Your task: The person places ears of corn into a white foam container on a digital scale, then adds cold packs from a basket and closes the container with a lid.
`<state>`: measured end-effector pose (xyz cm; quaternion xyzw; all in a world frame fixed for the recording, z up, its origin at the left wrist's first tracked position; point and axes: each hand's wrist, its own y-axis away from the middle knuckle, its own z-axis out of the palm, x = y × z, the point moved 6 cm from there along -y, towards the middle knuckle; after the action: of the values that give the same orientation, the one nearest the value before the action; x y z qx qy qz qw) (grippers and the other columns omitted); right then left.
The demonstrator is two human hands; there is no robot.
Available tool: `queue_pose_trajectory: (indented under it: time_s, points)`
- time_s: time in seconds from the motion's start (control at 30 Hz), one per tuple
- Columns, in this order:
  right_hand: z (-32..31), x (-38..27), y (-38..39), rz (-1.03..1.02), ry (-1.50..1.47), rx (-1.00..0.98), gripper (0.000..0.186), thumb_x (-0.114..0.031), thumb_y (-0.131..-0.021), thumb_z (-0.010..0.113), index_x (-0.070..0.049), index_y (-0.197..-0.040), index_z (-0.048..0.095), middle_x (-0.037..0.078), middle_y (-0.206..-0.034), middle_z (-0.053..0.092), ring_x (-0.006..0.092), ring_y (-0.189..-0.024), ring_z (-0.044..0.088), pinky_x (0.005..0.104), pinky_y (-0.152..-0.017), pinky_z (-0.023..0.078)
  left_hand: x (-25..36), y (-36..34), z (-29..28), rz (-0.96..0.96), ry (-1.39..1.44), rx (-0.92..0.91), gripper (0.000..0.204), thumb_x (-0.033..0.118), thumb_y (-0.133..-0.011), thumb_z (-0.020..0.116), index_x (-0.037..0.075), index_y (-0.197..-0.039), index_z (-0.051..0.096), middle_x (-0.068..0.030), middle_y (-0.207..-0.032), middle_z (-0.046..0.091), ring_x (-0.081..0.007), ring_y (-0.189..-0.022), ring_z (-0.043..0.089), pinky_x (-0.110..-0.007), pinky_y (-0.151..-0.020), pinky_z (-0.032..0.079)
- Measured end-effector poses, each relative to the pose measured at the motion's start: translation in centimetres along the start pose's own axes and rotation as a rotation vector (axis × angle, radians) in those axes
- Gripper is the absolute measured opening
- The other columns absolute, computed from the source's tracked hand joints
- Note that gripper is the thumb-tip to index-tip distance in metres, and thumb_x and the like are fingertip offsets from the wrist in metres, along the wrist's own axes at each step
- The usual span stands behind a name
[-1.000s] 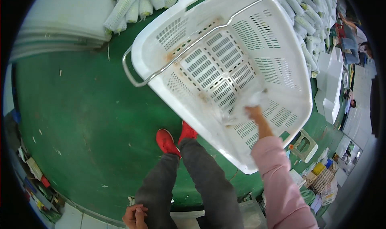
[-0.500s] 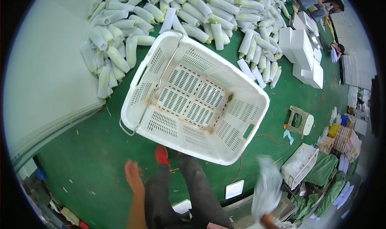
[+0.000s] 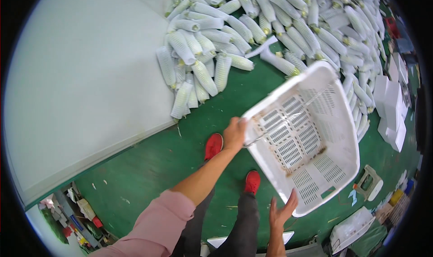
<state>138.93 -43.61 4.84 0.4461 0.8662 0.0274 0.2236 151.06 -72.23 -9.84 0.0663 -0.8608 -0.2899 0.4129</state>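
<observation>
A big white plastic basket (image 3: 315,121) with slotted walls and a metal handle hangs tilted above the green floor, and nothing lies inside it. My left hand (image 3: 234,133) grips its near rim by the handle. My right hand (image 3: 282,209) is open just under the basket's lower corner, fingers spread, not clearly touching it. Beyond the basket lies a large heap of white net-wrapped cylinders (image 3: 252,27). My red shoes (image 3: 214,145) stand on the floor below.
A pale grey platform (image 3: 81,76) fills the left side. White foam boxes (image 3: 392,108) stand at the right edge. A small stool (image 3: 370,181) and another white crate (image 3: 354,230) sit at lower right. Clutter lines the lower left.
The basket has swung to the right and tilted. My left hand has come up and taken its rim. My right hand no longer holds the white wrapped piece.
</observation>
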Motion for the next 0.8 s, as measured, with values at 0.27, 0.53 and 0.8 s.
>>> queue_pose_trajectory:
  time_s: [0.27, 0.53, 0.8]
  points:
    - [13.0, -2.8, -9.7, -0.141, -0.127, -0.296, 0.036, -0.025, -0.093, 0.039, 0.002, -0.110, 0.056, 0.021, -0.096, 0.060, 0.0390, -0.087, 0.055, 0.0449, -0.079, 0.042, 5.4, -7.8, 1.7, 0.095, 0.444, -0.351, 0.038, 0.038, -0.092, 0.045, 0.003, -0.105, 0.054, -0.0141, -0.101, 0.060, -0.0247, -0.090, 0.059, -0.034, -0.076, 0.045]
    - [7.8, -7.6, -9.1, -0.177, -0.134, -0.114, 0.046, -0.018, -0.078, 0.061, 0.002, -0.117, 0.048, 0.023, -0.107, 0.053, 0.0414, -0.096, 0.050, 0.0464, -0.084, 0.040, -10.3, -10.0, -14.7, -0.233, -0.403, 0.009, 0.044, 0.033, -0.073, 0.064, 0.006, -0.108, 0.056, -0.0142, -0.095, 0.064, -0.0309, -0.091, 0.060, -0.042, -0.078, 0.048]
    - [14.1, -27.8, -19.5, -0.109, -0.653, -0.396, 0.045, -0.012, -0.072, 0.071, 0.000, -0.112, 0.053, 0.013, -0.098, 0.061, 0.0228, -0.086, 0.061, 0.0320, -0.075, 0.047, -17.2, -17.9, -20.6, -0.128, -0.686, 0.161, 0.057, 0.028, -0.063, 0.069, 0.005, -0.112, 0.049, -0.0169, -0.106, 0.057, -0.0337, -0.100, 0.054, -0.042, -0.083, 0.045]
